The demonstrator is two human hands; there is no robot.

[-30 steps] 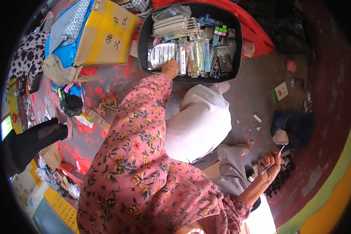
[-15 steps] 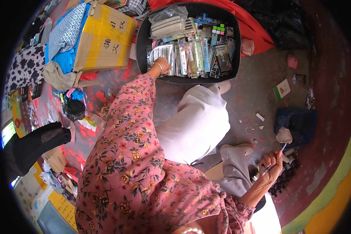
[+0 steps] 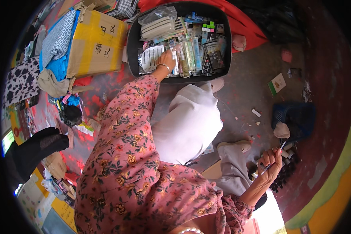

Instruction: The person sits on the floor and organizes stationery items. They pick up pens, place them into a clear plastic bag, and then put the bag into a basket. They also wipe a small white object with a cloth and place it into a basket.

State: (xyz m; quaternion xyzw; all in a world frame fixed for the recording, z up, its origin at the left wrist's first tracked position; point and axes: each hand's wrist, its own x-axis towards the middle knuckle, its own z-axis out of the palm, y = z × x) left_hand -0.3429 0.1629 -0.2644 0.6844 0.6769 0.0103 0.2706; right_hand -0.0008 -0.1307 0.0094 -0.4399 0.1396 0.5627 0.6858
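reaching far forward, i have my left hand (image 3: 165,60) down in the black tub (image 3: 133,37), fingers curled among the upright packets (image 3: 191,50) beside a white printed card (image 3: 150,57); i cannot tell whether they grip one packet or just part them. my right hand (image 3: 271,163) stays back by my knee, pinched on a thin pen (image 3: 275,156), near the dark little tubes (image 3: 284,175) on the floor. the packets stand tightly packed, so i judge that tugging one could drag its neighbours out or tip the row over. stretched this far, my sleeve (image 3: 132,128) could brush the tub rim, and the pen could slip from so light a grip into the floor clutter.
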